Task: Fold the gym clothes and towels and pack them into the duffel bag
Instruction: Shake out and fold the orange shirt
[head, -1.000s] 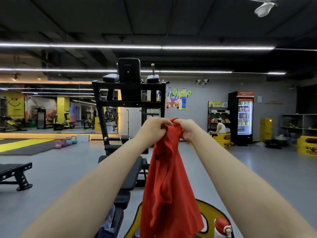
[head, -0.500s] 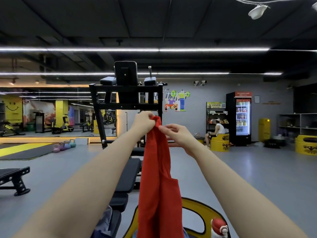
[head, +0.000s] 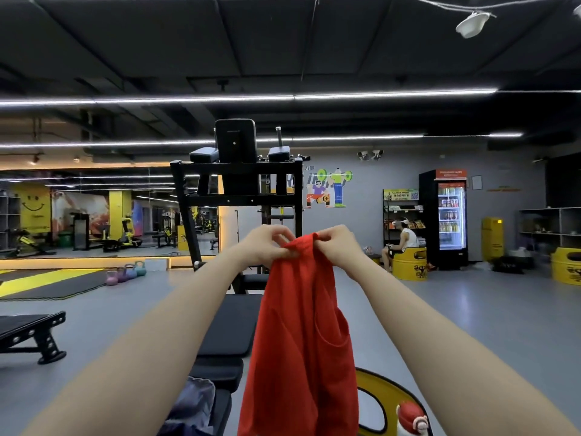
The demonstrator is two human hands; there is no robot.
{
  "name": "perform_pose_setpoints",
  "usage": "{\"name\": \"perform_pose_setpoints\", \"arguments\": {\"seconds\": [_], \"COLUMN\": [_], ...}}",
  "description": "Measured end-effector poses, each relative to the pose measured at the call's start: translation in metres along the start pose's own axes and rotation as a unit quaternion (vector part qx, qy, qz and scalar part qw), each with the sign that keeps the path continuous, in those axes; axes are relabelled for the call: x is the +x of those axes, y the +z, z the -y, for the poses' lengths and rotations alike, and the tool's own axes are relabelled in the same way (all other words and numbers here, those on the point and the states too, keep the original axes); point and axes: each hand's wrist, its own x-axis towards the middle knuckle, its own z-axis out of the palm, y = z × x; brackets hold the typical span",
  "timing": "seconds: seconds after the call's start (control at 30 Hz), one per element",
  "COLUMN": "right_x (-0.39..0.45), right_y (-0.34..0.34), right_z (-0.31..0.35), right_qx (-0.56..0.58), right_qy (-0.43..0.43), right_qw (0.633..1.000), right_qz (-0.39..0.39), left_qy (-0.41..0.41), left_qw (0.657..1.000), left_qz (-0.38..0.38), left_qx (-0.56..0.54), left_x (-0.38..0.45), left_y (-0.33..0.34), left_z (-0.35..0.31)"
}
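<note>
Black padded bench centre floor, tall black dip station behind it, second bench at left edge, pastel kettlebells beside yellow-striped mat, lit drinks fridge against far wall, seated person on yellow drum, mirror wall left.

Both bare arms stretch forward and up, wrists close together at chest height. The left hand and the right hand each hold a pinching grip, fingers curled, on the top edge of the red garment
</note>
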Motion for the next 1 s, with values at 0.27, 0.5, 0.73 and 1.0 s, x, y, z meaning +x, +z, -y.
{"name": "perform_pose_setpoints", "arguments": {"seconds": [0.27, 0.5, 0.73, 1.0], "right_x": [-0.007, -0.023, -0.027, -0.021], "right_y": [-0.002, -0.001, -0.01, -0.024], "right_z": [-0.001, -0.052, -0.069, -0.056], "right_qx": [-0.028, -0.101, 0.013, 0.151], "right_qy": [0.042, 0.138, 0.177, 0.133], "right_qw": [0.997, 0.974, 0.966, 0.956], "right_qz": [0.057, 0.15, 0.185, 0.213], "left_qy": [0.01, -0.023, -0.068, -0.122], "left_qw": [0.993, 0.976, 0.962, 0.954], "left_qz": [-0.109, -0.214, -0.262, -0.275], "left_qx": [-0.041, -0.009, 0.018, 0.016], "left_x": [-0.002, 0.002, -0.004, -0.017], "left_y": [0.002, -0.012, -0.027, -0.042], "left_z": [-0.003, 0.005, 0.029, 0.062]}}
